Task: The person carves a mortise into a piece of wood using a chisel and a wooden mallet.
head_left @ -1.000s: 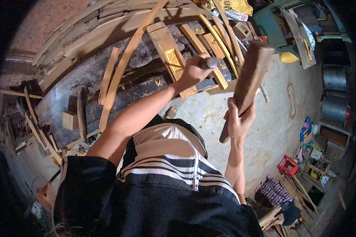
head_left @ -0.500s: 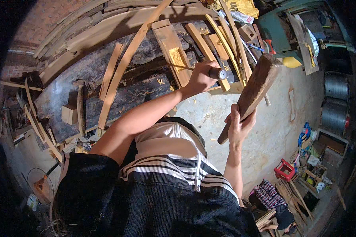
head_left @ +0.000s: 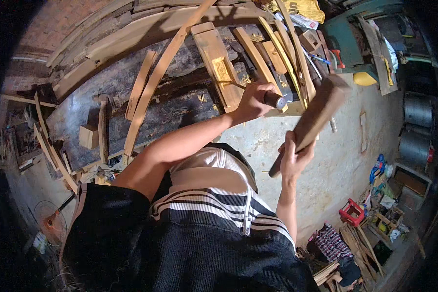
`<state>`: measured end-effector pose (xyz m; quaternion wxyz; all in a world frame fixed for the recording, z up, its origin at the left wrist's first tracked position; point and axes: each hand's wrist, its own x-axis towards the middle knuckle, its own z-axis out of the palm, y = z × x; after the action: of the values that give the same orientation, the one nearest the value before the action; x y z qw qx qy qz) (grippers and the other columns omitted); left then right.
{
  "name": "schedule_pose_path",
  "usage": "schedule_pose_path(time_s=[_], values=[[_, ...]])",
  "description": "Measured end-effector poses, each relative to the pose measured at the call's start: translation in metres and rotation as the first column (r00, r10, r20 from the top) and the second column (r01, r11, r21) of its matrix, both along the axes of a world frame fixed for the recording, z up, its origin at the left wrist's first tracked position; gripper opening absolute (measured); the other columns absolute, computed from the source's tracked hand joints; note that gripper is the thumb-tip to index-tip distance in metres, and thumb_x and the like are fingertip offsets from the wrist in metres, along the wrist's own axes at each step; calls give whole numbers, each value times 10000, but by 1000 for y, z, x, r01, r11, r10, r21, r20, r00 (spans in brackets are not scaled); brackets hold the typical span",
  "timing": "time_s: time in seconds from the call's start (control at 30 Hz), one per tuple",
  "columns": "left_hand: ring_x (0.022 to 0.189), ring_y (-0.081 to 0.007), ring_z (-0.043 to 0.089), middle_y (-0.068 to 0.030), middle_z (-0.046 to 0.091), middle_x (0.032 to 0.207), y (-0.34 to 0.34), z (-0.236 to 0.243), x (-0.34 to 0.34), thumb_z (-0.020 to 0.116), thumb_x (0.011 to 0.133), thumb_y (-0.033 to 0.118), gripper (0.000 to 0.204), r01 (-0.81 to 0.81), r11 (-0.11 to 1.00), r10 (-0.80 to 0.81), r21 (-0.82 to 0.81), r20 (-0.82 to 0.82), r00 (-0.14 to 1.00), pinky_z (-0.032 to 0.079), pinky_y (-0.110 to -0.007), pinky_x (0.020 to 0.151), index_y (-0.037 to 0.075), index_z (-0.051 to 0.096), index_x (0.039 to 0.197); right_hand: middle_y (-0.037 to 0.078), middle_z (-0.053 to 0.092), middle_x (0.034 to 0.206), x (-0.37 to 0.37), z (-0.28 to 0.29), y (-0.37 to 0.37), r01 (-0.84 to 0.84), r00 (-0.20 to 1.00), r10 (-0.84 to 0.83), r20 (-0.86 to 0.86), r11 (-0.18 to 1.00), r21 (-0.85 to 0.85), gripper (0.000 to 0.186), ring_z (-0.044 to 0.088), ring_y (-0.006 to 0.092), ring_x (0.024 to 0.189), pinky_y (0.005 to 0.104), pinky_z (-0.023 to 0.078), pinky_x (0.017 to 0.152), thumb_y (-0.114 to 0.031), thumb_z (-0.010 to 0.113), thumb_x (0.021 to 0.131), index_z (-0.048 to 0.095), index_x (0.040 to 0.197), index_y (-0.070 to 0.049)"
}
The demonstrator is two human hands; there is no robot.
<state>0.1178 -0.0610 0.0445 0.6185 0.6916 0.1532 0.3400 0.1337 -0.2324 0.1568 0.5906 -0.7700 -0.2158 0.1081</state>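
My left hand [head_left: 253, 103] is closed on a chisel [head_left: 275, 101], its round handle end toward me and its thin shank angled left into the pale carved recess of a wooden board [head_left: 212, 46] on the dark, worn bench [head_left: 175, 92]. My right hand [head_left: 294, 160] grips a heavy, rough wooden mallet [head_left: 321, 107] by its narrow lower end, with the blurred head raised to the right of the chisel. Loose wood shavings lie around the board.
Long strips [head_left: 160, 78] and a small block [head_left: 87, 137] share the bench. Right are a green cabinet [head_left: 340, 44], metal drums [head_left: 414, 141] and a red crate [head_left: 351, 211]. Patterned fabric [head_left: 331, 241] lies among planks at lower right; a fan [head_left: 51, 224] stands lower left.
The mallet head has come down and to the right. My left hand and the chisel handle have moved right and lower relative to the board. The view has shifted slightly.
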Motion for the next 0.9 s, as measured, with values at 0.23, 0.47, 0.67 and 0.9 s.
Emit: schedule_pose_path(time_s=[0.23, 0.47, 0.67, 0.9], values=[[646, -199, 626, -74, 636, 677, 6, -23, 8, 770, 646, 90, 184, -44, 996, 43, -83, -9, 999, 483, -339, 610, 63, 630, 761, 107, 631, 713, 17, -12, 8, -148, 987, 158, 3, 927, -345, 399, 616, 162, 649, 322, 490, 600, -168, 771, 834, 561, 1109, 32], [725, -155, 658, -87, 676, 757, 22, -32, 2, 778, 734, 105, 199, -112, 975, 104, -193, -49, 993, 486, -341, 617, 59, 643, 873, 278, 683, 810, 14, -19, 23, -239, 965, 261, 11, 898, -371, 538, 730, 375, 796, 395, 538, 670, -307, 750, 837, 536, 1183, 44], [679, -135, 643, -15, 666, 775, 92, 4, -24, 803, 836, 413, 376, -349, 881, 388, -319, 67, 919, 536, -286, 654, 65, 663, 821, 262, 676, 725, 17, -16, 9, -191, 957, 270, 108, 864, -465, 507, 718, 409, 722, 411, 533, 620, -311, 758, 832, 541, 1111, 53], [627, -110, 592, -16, 649, 681, 106, 12, -27, 796, 851, 380, 364, -603, 737, 592, -305, -138, 794, 469, -324, 590, 52, 669, 759, 225, 658, 680, 14, -19, -2, -133, 989, 145, -9, 886, -445, 425, 700, 316, 633, 391, 519, 601, -296, 763, 833, 548, 1009, 27]])
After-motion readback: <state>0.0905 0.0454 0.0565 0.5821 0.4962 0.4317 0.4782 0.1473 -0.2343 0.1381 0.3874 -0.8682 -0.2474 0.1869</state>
